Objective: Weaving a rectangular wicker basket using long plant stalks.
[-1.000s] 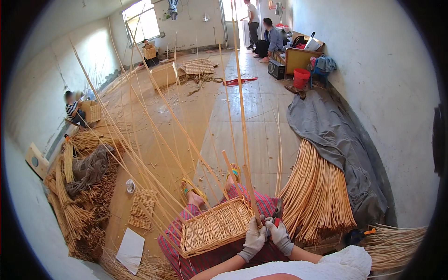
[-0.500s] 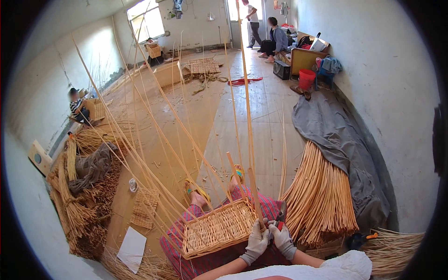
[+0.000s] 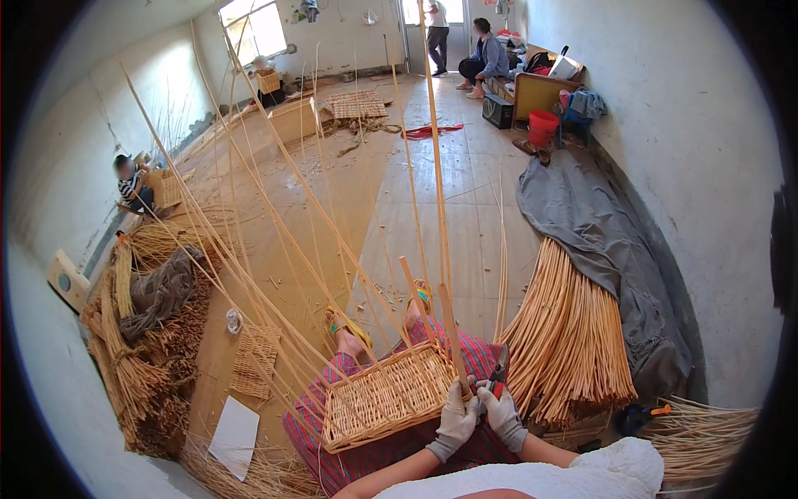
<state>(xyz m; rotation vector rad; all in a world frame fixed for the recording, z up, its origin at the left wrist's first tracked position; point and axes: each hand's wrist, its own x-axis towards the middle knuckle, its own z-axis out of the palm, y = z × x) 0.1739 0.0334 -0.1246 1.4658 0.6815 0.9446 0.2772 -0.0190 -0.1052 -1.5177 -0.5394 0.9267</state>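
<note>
A woven wicker basket (image 3: pixel 378 395) with long upright canes rests on a striped cloth (image 3: pixel 306 449) across my lap. My left hand (image 3: pixel 457 420), in a pale glove, grips the thick corner stake (image 3: pixel 450 333) at the basket's right end. Just right of it, my right hand (image 3: pixel 502 416), also gloved, holds red-handled cutters (image 3: pixel 499 387) against that corner; their tips are hard to make out. My sandalled feet (image 3: pixel 349 339) show beyond the basket.
Cane bundles lie at left (image 3: pixel 162 374) and right (image 3: pixel 561 341), the latter under grey cloth (image 3: pixel 590 224). A flat woven panel (image 3: pixel 253 366) is at left. Beyond are a red bucket (image 3: pixel 542 129), seated co-workers (image 3: pixel 133 187), (image 3: pixel 486 62) and a standing person (image 3: pixel 438 41) by the doorway.
My hands and basket stay much as before, shifting slightly in view. The standing person at the doorway has moved a little, and the seated person near it has shifted posture.
</note>
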